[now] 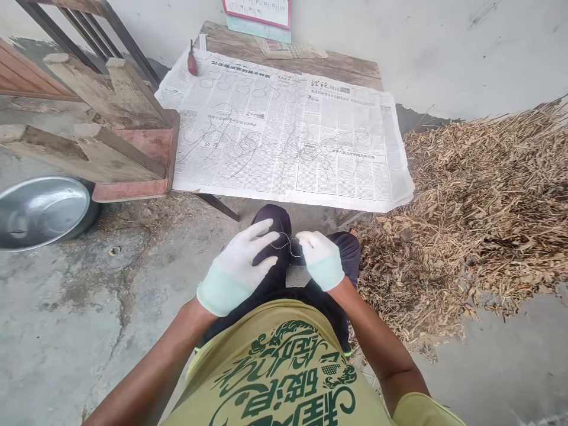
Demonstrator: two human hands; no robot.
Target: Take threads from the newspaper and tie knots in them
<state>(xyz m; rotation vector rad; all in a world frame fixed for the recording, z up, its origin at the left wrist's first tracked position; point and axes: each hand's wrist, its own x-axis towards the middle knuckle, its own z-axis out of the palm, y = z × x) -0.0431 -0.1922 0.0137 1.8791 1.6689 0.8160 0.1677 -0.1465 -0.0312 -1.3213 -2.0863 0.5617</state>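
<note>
Both my hands wear white gloves with pale green cuffs and are held over my dark trousers. My left hand [242, 260] has its fingers spread apart, with their tips beside one end of a thin, curly wire [290, 244]. Whether the wire touches those fingers I cannot tell. At the wire's other end, the fingers of my right hand [314, 248] are pinched together on it. In front of me, newspaper sheets [275, 177] cover a table. Several thin wire rings [261, 89] lie on them towards the back, and loose tangled wires [306, 145] lie nearer.
A small red-handled tool [192, 64] rests at the table's back left. Left of the table is an upturned wooden stool [133, 139], with a metal basin [44, 207] on the floor. Dry stalks [488, 219] are heaped on the right. A calendar [260, 18] hangs behind.
</note>
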